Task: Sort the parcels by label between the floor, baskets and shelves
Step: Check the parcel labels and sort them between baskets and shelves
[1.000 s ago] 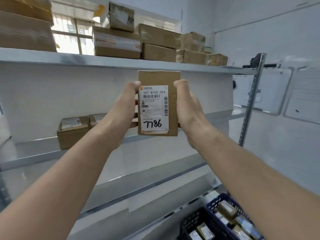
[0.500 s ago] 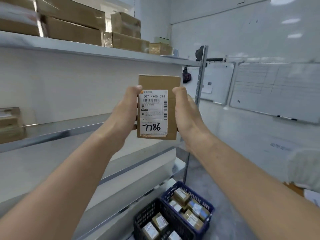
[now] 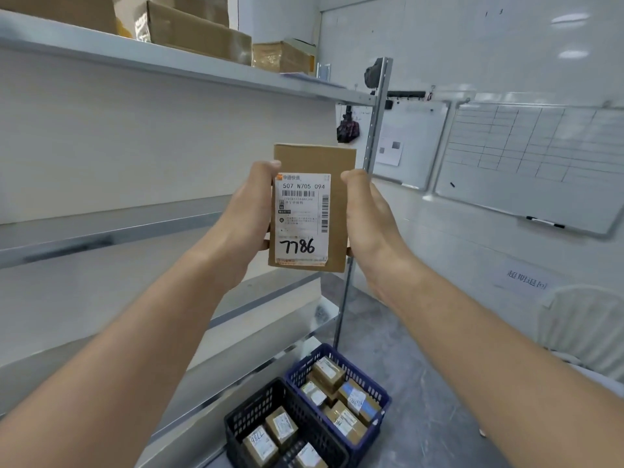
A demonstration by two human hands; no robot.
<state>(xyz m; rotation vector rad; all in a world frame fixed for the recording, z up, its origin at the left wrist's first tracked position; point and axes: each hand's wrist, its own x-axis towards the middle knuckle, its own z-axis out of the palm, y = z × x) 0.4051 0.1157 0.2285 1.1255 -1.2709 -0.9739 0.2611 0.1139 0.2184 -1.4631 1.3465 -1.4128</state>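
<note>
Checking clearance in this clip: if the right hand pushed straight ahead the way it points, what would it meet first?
Probably the shelf upright, just behind the right hand and its parcel; depth is unclear.

Parcel [image 3: 341,211], centre of frame: plain brown cardboard, matt, carrying a white paper label [image 3: 303,218] with black print and marker ink. Shelving [image 3: 175,64], left half: grey sheet metal, smooth, dull sheen. Upright post [image 3: 374,130]: perforated bright metal. 2 baskets at bottom centre, black basket [image 3: 256,413] and blue basket [image 3: 371,383]: moulded plastic lattice. Whiteboards [image 3: 526,170], right: glossy white. Floor [image 3: 429,383]: grey, mottled, matt.
</note>
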